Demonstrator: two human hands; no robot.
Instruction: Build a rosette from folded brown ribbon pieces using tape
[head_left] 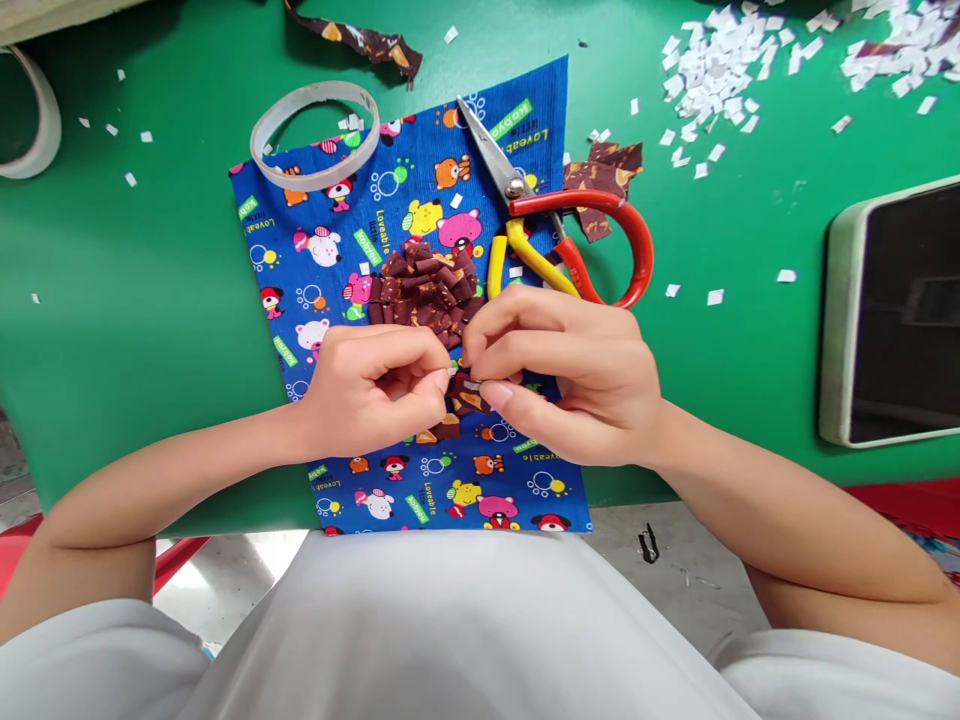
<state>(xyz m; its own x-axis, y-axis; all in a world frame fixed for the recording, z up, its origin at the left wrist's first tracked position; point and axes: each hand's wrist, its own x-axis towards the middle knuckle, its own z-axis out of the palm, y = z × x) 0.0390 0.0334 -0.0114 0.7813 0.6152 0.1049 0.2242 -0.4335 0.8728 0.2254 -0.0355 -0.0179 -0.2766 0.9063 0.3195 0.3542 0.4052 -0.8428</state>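
A blue cartoon-print cloth (pixel 330 260) lies on the green table (pixel 135 300). A cluster of small dark red folded fabric pieces (pixel 424 285) sits on its middle. My left hand (pixel 367 390) and my right hand (pixel 562 375) meet over the cloth just below that cluster. Both pinch one small dark red fabric piece (pixel 469 392) between thumbs and fingertips, with a sliver of white showing at the pinch. Scissors with red and yellow handles (pixel 555 225) lie shut on the cloth's right edge, just beyond my right hand.
A ring of clear tape (pixel 315 135) lies on the cloth's far left corner, and another roll (pixel 41 115) at far left. White paper bits (pixel 712 70) are heaped at the back right. Brown fabric scraps (pixel 611 165) lie beside the scissors. A phone (pixel 892 310) rests at right.
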